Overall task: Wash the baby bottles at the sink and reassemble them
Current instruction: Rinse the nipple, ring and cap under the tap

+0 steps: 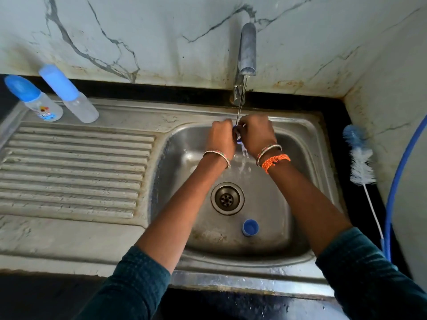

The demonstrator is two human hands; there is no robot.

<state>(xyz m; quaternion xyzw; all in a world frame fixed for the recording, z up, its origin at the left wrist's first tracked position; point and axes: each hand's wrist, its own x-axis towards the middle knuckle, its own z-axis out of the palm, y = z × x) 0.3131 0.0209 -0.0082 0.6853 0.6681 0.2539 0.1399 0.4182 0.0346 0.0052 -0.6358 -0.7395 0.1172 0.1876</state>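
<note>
Both hands (240,135) grip a small blue part (238,140); bottle label (46,112) unreadable

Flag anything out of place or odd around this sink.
A blue cap lies loose in the basin, near the drain, apart from any bottle. Rust-coloured stains mark the wall by the tap. Both hands hold a small blue part under the water.

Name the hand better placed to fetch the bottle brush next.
Probably the right hand: the bottle brush lies on the counter right of the sink, on that hand's side. The left hand would have to cross over. Both now hold a small blue part.
</note>
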